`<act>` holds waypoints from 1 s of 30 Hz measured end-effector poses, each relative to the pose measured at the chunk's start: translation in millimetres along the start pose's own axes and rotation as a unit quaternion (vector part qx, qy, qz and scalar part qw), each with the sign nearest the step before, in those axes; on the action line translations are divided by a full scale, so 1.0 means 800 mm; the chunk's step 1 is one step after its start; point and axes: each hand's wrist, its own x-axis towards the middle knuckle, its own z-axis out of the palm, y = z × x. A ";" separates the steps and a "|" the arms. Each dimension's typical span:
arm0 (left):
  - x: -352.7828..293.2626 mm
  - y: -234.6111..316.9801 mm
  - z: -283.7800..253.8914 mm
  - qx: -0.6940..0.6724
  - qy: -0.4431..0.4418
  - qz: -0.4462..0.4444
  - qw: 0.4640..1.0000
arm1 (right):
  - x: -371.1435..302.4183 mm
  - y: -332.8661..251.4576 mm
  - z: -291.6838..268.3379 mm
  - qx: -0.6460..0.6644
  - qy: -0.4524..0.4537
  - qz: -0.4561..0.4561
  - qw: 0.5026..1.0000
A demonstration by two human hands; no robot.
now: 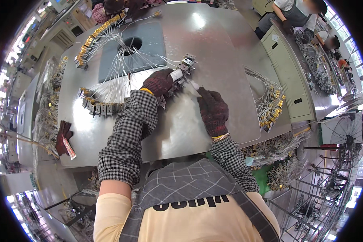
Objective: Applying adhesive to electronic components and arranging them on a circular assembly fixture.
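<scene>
My left hand (159, 82), in a dark red and black knit glove, is closed on a row of small metal blocks (186, 63) near the middle of the metal table. White wires (121, 74) run from these blocks toward a round hole in a grey plate (155, 40). A white piece (176, 75) shows at my left fingertips. Just right of the blocks, my gloved right hand (213, 111) has its fingers drawn together at something small and white (194, 85), blurred by motion. More metal blocks (105, 108) curve away to the left, past my left sleeve.
Gold-coloured ends (86, 46) of the wires arc along the table's far left. Another wired bundle (272, 107) lies at the right edge. A spare glove (63, 137) and a red-and-white tube (69, 149) are at the near left. Co-workers sit beyond; a cabinet (288, 72) stands right.
</scene>
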 end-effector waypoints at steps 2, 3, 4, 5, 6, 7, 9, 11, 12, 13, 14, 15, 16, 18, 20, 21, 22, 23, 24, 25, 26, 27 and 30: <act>0.007 -0.014 0.003 0.029 0.015 0.020 0.999 | 0.008 -0.016 -0.011 -0.066 -0.074 -0.023 0.995; 0.010 -0.018 0.003 0.060 0.027 0.042 0.997 | 0.010 -0.022 -0.015 -0.066 -0.076 -0.024 0.995; 0.014 -0.027 0.007 0.083 0.045 0.054 0.994 | 0.011 -0.027 -0.018 -0.125 -0.084 -0.044 0.988; 0.013 -0.022 0.007 0.081 0.046 0.053 0.994 | 0.011 -0.028 -0.020 -0.184 -0.092 -0.064 0.977; 0.011 -0.016 0.006 0.083 0.041 0.043 0.995 | 0.009 -0.026 -0.020 -0.183 -0.094 -0.065 0.976; 0.009 -0.011 0.007 0.084 0.037 0.033 0.995 | 0.008 -0.022 -0.021 -0.191 -0.073 -0.093 0.974; 0.010 -0.004 0.008 0.103 0.037 0.026 0.994 | 0.002 -0.009 -0.011 -0.202 -0.050 -0.121 0.971; 0.003 0.002 0.006 0.084 0.035 0.030 0.995 | -0.002 0.010 0.013 0.013 0.025 -0.047 0.998; 0.011 -0.010 0.008 0.105 0.049 0.037 0.993 | -0.005 0.012 0.014 0.014 0.023 -0.048 0.998; 0.011 -0.015 0.010 0.104 0.050 0.035 0.993 | -0.008 0.013 0.014 0.023 0.008 -0.010 1.000; 0.012 -0.016 0.010 0.109 0.051 0.034 0.992 | -0.006 0.011 0.013 0.032 -0.006 0.027 0.999; 0.013 -0.013 0.011 0.113 0.051 0.033 0.992 | -0.005 0.001 0.009 0.032 -0.007 0.025 0.999; 0.013 -0.008 0.012 0.098 0.042 0.014 0.994 | -0.004 -0.013 0.003 0.029 -0.011 0.009 0.999; 0.013 -0.008 0.010 0.109 0.045 0.008 0.993 | 0.001 -0.035 -0.008 0.030 -0.018 -0.008 0.999; 0.010 -0.001 0.010 0.130 0.048 0.010 0.990 | 0.007 -0.046 -0.018 -0.125 -0.100 -0.051 0.986; 0.011 -0.002 0.011 0.130 0.048 0.010 0.990 | 0.003 -0.031 -0.008 -0.125 -0.100 -0.051 0.986; 0.014 -0.004 0.012 0.144 0.054 0.023 0.988 | -0.007 -0.004 0.011 -0.009 -0.112 0.039 0.993; 0.014 -0.006 0.013 0.157 0.060 0.035 0.985 | -0.004 -0.007 0.014 0.106 -0.124 0.129 0.978; 0.014 -0.008 0.014 0.156 0.060 0.034 0.985 | -0.006 -0.012 0.013 0.105 -0.125 0.129 0.978; 0.013 -0.010 0.014 0.157 0.054 0.035 0.985 | -0.011 -0.019 0.009 0.075 -0.074 0.089 0.990; 0.013 -0.010 0.013 0.158 0.051 0.036 0.986 | -0.009 -0.032 0.001 0.044 -0.023 0.047 0.998; 0.014 -0.011 0.012 0.156 0.054 0.034 0.986 | -0.011 -0.035 -0.002 0.045 -0.025 0.044 0.998; 0.004 0.003 0.010 0.153 0.066 0.034 0.985 | -0.011 -0.057 -0.022 -0.149 -0.081 -0.120 0.978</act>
